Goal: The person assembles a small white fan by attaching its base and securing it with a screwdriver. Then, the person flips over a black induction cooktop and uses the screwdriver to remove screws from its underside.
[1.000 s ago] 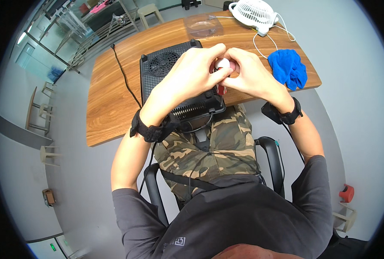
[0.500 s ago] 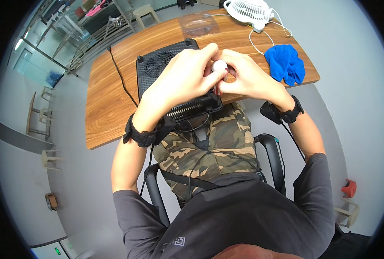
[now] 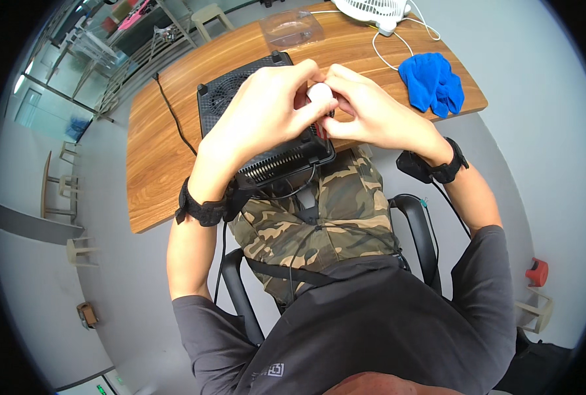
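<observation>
1. Table (image 3: 154, 178): wood-grain top, beneath both hands and reaching out to either side of them.
2. Unit (image 3: 227, 85): black, flat, vented, under the left hand at the table's near edge. Looks stiff and of middling weight; the outer rim seems the safer hold, as the fan grille may be weaker.
3. Fan (image 3: 375, 10): white, beyond the right hand, partly cut off by the frame.
4. Box (image 3: 293, 27): clear, beyond the left hand. Probably light, thin-walled and easily cracked.
5. Cloth (image 3: 432, 82): blue, crumpled, outward of the right hand. Soft, by its look.
6. Left hand (image 3: 266, 99): curled, thumb and fingers clamped on the white piece.
7. Right hand (image 3: 372, 108): bent inward, fingertips meeting the left's. Whether it grips anything cannot be told.
8. White piece (image 3: 319, 92): rounded top, between the hands, over the unit's right side. Likely light, stiff and smooth — apt to slip under fingertips; best taken by opposite sides, below the dome.
9. Red part (image 3: 322, 128): red and white, just below the joined fingertips, mostly hidden — attachment to the white piece, and stiffness, cannot be told.
</observation>
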The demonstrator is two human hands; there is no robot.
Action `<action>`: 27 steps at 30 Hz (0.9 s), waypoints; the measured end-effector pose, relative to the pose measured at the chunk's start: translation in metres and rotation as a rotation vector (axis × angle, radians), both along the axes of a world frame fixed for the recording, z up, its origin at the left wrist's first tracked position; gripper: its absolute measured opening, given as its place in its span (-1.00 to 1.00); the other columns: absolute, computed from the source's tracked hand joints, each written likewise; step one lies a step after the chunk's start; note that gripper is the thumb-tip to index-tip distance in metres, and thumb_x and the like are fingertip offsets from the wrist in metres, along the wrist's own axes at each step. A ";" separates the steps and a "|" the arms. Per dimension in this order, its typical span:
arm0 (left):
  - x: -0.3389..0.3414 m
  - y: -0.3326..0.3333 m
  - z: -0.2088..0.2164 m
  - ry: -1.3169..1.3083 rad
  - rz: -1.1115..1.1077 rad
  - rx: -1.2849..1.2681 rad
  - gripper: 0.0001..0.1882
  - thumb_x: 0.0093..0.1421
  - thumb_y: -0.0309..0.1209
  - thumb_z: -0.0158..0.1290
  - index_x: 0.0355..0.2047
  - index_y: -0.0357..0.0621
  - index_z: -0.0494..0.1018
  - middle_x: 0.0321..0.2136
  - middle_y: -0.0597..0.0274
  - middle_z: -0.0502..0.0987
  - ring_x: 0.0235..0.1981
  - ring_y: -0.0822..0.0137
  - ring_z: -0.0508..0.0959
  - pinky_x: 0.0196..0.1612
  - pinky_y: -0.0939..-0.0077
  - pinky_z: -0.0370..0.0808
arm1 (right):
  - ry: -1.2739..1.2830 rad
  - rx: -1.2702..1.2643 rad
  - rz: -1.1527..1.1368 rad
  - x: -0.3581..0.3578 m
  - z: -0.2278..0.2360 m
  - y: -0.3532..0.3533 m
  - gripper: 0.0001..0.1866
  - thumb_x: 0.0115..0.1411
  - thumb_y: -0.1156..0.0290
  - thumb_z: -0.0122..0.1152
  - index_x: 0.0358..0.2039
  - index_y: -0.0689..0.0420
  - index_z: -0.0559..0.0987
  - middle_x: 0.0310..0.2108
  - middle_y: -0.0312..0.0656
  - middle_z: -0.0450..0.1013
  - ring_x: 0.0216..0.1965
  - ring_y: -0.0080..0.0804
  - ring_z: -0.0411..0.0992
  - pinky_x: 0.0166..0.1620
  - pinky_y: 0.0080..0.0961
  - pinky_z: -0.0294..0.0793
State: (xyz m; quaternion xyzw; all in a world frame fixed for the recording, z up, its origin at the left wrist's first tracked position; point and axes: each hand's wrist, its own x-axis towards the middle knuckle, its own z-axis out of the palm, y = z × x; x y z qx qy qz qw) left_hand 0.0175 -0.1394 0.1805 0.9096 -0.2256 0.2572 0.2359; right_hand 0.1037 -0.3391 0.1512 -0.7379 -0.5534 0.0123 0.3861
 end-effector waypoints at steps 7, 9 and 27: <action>0.001 -0.007 0.000 0.038 0.126 0.067 -0.58 0.19 -0.11 0.38 -0.38 -0.22 0.51 -0.63 0.20 0.55 -0.59 0.37 0.56 -0.47 0.47 0.47 | -0.095 0.038 -0.130 -0.002 -0.004 0.002 -0.64 0.10 0.27 0.44 -0.28 0.28 0.53 -0.31 -0.01 0.44 -0.23 -0.08 0.48 -0.17 -0.21 0.48; 0.001 -0.009 0.002 0.038 0.171 0.110 -0.58 0.18 -0.10 0.39 -0.38 -0.21 0.51 -0.63 0.20 0.55 -0.60 0.35 0.56 -0.47 0.46 0.46 | -0.142 0.023 -0.106 -0.001 -0.004 0.001 -0.64 0.10 0.27 0.45 -0.29 0.28 0.53 -0.32 -0.02 0.44 -0.24 -0.09 0.48 -0.17 -0.21 0.48; 0.000 -0.006 0.003 0.049 0.164 0.094 -0.63 0.21 -0.13 0.35 -0.34 -0.20 0.54 -0.66 0.22 0.53 -0.63 0.34 0.53 -0.50 0.46 0.43 | -0.084 0.063 -0.118 0.000 -0.007 0.003 -0.58 0.06 0.24 0.51 -0.24 0.30 0.57 -0.37 0.01 0.53 -0.32 -0.05 0.55 -0.23 -0.22 0.52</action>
